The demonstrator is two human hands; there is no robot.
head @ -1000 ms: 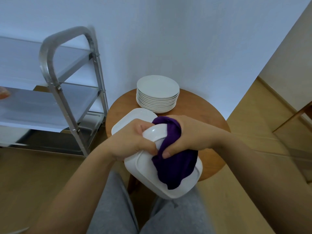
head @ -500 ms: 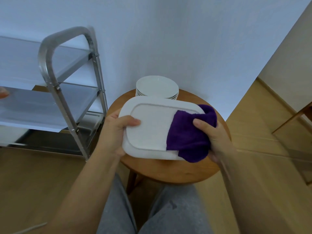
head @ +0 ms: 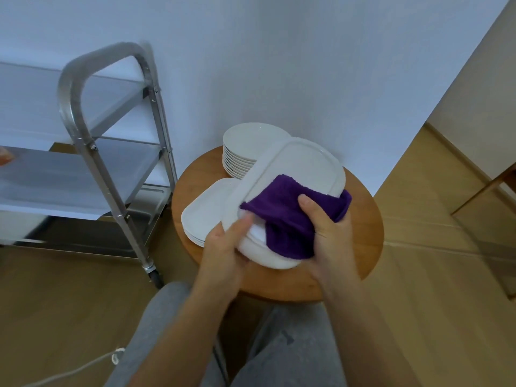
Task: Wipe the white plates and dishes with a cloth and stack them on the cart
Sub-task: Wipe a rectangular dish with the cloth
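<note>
The left hand (head: 226, 241) grips the dish (head: 304, 163) by its near end; the right hand (head: 326, 233) holds the cloth (head: 284, 210) wrapped around its rim. Hard rubbing could twist the tilted dish loose onto the plates (head: 243, 146) on the table (head: 363, 219).

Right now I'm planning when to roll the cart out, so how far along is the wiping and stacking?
Nothing looks stacked yet: no dishes show on the visible cart shelves. In hand: the left hand grips a rectangular dish while the right hand rubs it with the purple cloth. Left: the round plates and rectangular dishes on the table.
</note>
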